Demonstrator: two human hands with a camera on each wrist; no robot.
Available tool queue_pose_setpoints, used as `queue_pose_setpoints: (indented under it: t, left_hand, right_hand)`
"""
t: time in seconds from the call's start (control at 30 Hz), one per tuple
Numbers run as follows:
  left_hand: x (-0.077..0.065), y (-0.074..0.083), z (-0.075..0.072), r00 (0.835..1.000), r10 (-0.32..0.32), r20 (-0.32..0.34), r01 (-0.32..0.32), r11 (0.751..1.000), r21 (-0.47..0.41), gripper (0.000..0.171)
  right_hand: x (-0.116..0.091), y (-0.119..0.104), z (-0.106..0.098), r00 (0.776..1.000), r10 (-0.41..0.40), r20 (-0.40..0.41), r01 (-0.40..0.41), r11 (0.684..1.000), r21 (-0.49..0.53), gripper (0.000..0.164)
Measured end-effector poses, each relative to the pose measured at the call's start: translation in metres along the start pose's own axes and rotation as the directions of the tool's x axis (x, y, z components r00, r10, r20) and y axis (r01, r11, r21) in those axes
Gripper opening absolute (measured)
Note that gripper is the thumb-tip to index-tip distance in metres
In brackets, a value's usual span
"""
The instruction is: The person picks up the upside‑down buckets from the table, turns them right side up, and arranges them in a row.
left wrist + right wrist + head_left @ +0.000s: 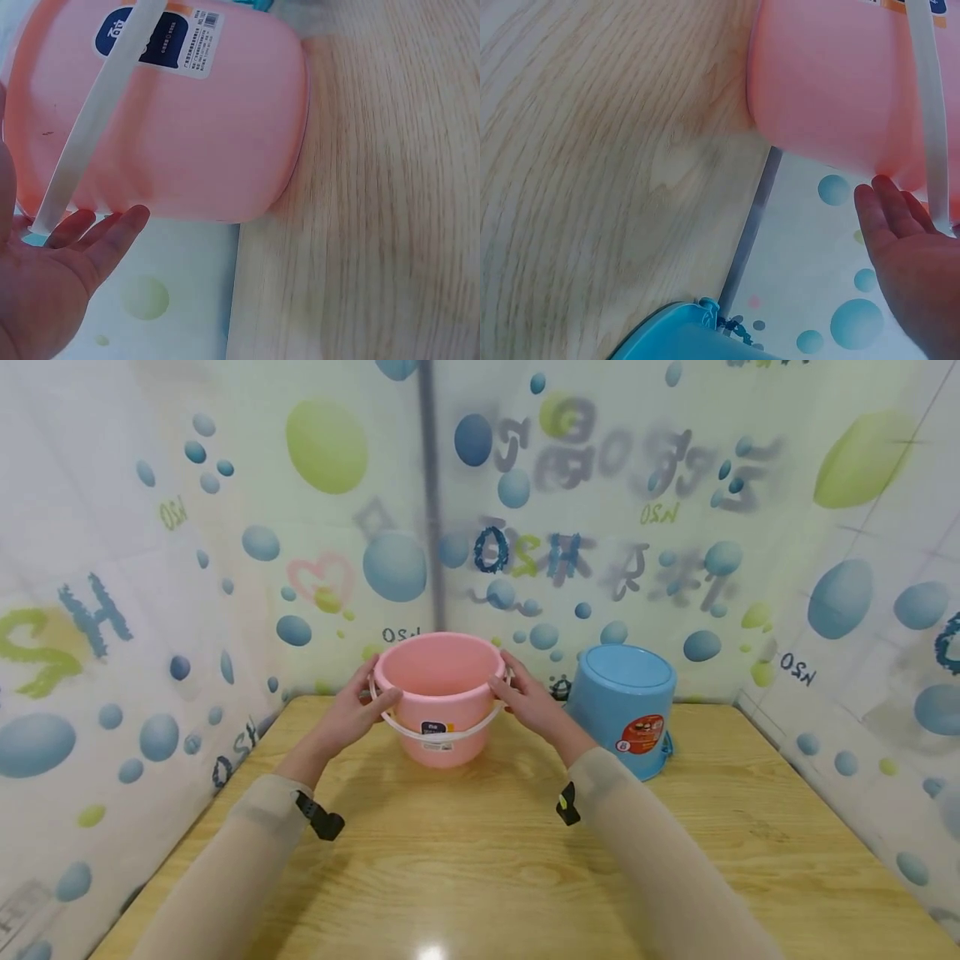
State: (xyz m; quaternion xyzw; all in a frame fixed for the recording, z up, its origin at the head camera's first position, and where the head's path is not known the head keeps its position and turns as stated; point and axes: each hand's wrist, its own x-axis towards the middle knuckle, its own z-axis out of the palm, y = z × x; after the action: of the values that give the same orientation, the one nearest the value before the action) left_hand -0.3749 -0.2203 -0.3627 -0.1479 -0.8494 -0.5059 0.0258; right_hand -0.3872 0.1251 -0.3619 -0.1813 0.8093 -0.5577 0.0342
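Observation:
A pink bucket (463, 708), upright with its mouth facing up, is at the far side of the wooden table. Its white handle (442, 737) hangs down across the front wall, over a dark label. My left hand (358, 706) holds the bucket's left side, thumb at the rim and fingers along the outer wall. On the opposite side my right hand (527, 695) grips it the same way, its thumb by the rim. Both wrist views show the fingertips against the pink wall, under the ends of the handle.
A blue bucket (611, 718) with a red label stands upside down on the table (450, 860), right of the pink one and close to my right forearm. Fabric walls (337, 568) printed with bubbles rise behind the table and on both sides.

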Motion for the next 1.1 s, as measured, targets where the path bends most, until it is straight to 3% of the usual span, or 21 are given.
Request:
queue_pose_setpoints:
  t: [0.57,0.93,1.1]
  left_hand:
    - [0.014,-0.012,-0.006,0.999,-0.033,-0.012,0.033,0.999,-0.019,0.099]
    - [0.013,-0.007,-0.006,0.999,-0.041,-0.028,0.04,0.999,-0.02,0.099]
    - [0.009,-0.006,-0.007,0.997,-0.045,-0.06,0.045,0.999,-0.001,0.104]
  right_hand:
    - [0.013,-0.002,0.01,0.998,0.038,-0.051,-0.04,0.998,-0.048,0.078]
    - [0.019,0.002,0.013,0.998,0.028,-0.064,-0.032,0.997,-0.064,0.074]
    - [0.015,0.002,0.014,0.998,0.012,-0.062,-0.013,0.999,-0.03,0.081]
